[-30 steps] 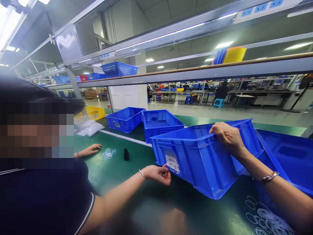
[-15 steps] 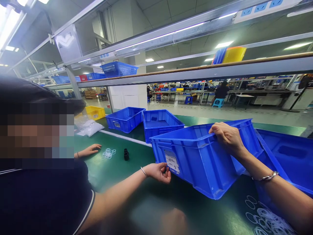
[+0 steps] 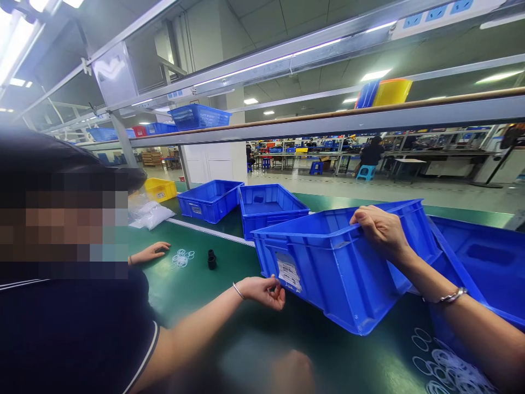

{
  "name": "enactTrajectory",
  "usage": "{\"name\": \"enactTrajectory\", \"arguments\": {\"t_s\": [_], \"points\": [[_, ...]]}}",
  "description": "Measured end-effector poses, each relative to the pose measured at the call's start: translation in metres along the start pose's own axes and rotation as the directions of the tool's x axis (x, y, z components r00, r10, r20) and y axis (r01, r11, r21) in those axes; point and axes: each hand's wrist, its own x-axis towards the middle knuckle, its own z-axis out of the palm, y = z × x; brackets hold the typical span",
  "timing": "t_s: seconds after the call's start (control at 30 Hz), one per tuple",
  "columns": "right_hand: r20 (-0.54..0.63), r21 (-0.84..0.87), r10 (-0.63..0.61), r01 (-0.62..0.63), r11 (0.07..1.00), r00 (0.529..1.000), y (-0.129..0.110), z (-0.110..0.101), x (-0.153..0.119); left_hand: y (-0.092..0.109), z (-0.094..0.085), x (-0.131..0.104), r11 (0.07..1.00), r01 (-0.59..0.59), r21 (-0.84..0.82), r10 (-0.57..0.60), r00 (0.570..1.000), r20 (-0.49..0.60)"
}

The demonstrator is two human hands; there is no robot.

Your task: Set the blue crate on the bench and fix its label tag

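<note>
The right hand [image 3: 381, 230], fingers curled tight over the rim, holds the blue crate [image 3: 336, 290] tilted at frame centre, not yet flat on the green table [image 3: 254, 345], as a co-worker's hand [image 3: 264, 290] pinches beside its label [image 3: 289, 272]; the left hand is out of view.

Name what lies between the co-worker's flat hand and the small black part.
A cluster of white rings on the green table, in the head view.

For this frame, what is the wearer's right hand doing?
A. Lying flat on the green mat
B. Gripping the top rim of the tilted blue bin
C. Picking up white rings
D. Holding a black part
B: the right hand curls over the top rim of the tilted blue bin, well above the white rings on the mat.
</note>
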Motion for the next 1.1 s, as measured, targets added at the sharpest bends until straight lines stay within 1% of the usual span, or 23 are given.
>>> {"name": "enactTrajectory", "arguments": {"t_s": [0.03, 0.07, 0.2, 0.27, 0.37, 0.43, 0.47, 0.5, 0.53, 0.57, 0.6, 0.63, 0.67, 0.7, 0.73, 0.77, 0.8, 0.87, 0.9, 1.0, 1.03, 1.1], "points": [[0.003, 0.0, 0.001, -0.001, 1.0, 1.0, 0.0, 0.0, 0.0, 0.001, -0.004, 0.001, 0.994, -0.057, 0.09, 0.055, 0.998, 0.023], [0.006, -0.001, 0.001, -0.001, 1.0, 1.0, 0.0, 0.0, 0.0, 0.001, -0.007, 0.002, 0.985, -0.098, 0.145, 0.094, 0.995, 0.034], [0.005, -0.006, 0.003, -0.003, 1.0, 1.0, -0.001, 0.0, -0.001, 0.002, -0.013, 0.008, 0.963, -0.163, 0.213, 0.162, 0.987, 0.023], [0.003, -0.01, 0.007, -0.007, 1.0, 1.0, -0.001, 0.0, -0.001, 0.004, -0.011, 0.012, 0.95, -0.194, 0.246, 0.198, 0.98, 0.011], [0.005, -0.012, 0.01, -0.01, 1.0, 1.0, -0.001, 0.0, -0.001, 0.012, -0.004, 0.015, 0.925, -0.234, 0.299, 0.249, 0.968, -0.013], [0.008, -0.011, 0.008, -0.008, 1.0, 1.0, -0.001, -0.001, -0.002, 0.009, 0.003, 0.012, 0.906, -0.257, 0.337, 0.28, 0.96, -0.021], [0.009, -0.01, 0.007, -0.007, 1.0, 1.0, -0.001, -0.001, -0.002, 0.0, 0.006, 0.01, 0.898, -0.263, 0.352, 0.289, 0.957, -0.022], [0.009, -0.01, 0.007, -0.007, 1.0, 1.0, -0.001, -0.001, -0.002, -0.016, 0.009, 0.006, 0.888, -0.265, 0.375, 0.292, 0.956, -0.016], [0.007, -0.01, 0.006, -0.006, 1.0, 1.0, -0.001, -0.002, -0.002, -0.037, 0.012, 0.002, 0.873, -0.265, 0.41, 0.291, 0.957, -0.002], [0.007, -0.01, 0.006, -0.006, 1.0, 1.0, -0.002, -0.002, -0.002, -0.063, 0.014, -0.001, 0.855, -0.259, 0.45, 0.288, 0.957, 0.003], [0.008, -0.01, 0.005, -0.005, 1.0, 1.0, -0.003, -0.002, -0.002, -0.093, 0.015, -0.004, 0.805, -0.265, 0.53, 0.296, 0.955, 0.028], [0.01, -0.009, 0.005, -0.005, 1.0, 1.0, -0.004, -0.002, -0.001, -0.123, 0.016, -0.007, 0.744, -0.271, 0.611, 0.328, 0.944, 0.019], [0.014, -0.008, 0.004, -0.003, 1.0, 1.0, -0.005, -0.001, -0.001, -0.151, 0.018, -0.009, 0.68, -0.271, 0.682, 0.401, 0.915, -0.036], [0.017, -0.007, 0.002, -0.002, 1.0, 1.0, -0.006, -0.001, -0.001, -0.174, 0.019, -0.01, 0.616, -0.266, 0.741, 0.47, 0.879, -0.075], [0.019, -0.006, 0.0, 0.0, 1.0, 1.0, -0.006, -0.001, 0.0, -0.192, 0.021, -0.01, 0.566, -0.253, 0.785, 0.526, 0.844, -0.107], [0.021, -0.006, -0.001, 0.001, 1.0, 1.0, -0.007, 0.0, 0.0, -0.203, 0.023, -0.011, 0.527, -0.237, 0.816, 0.568, 0.813, -0.131], [0.022, -0.007, -0.003, 0.003, 1.0, 1.0, -0.007, 0.001, 0.0, -0.208, 0.026, -0.012, 0.498, -0.223, 0.838, 0.594, 0.791, -0.143], [0.022, -0.009, -0.001, 0.001, 1.0, 1.0, -0.006, 0.002, -0.001, -0.208, 0.032, -0.014, 0.46, -0.217, 0.861, 0.63, 0.763, -0.145], [0.023, -0.01, 0.001, 0.0, 1.0, 1.0, -0.005, 0.002, -0.001, -0.205, 0.035, -0.015, 0.444, -0.233, 0.865, 0.651, 0.747, -0.133], [0.03, -0.01, 0.006, -0.006, 1.0, 1.0, -0.004, 0.003, -0.002, -0.2, 0.041, -0.016, 0.392, -0.335, 0.857, 0.721, 0.69, -0.06], [0.034, -0.01, 0.009, -0.008, 1.0, 0.999, -0.004, 0.004, -0.002, -0.201, 0.042, -0.014, 0.375, -0.354, 0.857, 0.745, 0.665, -0.052], [0.043, -0.009, 0.016, -0.015, 1.0, 0.999, -0.004, 0.004, -0.002, -0.206, 0.044, -0.01, 0.334, -0.349, 0.875, 0.807, 0.587, -0.074]]}}
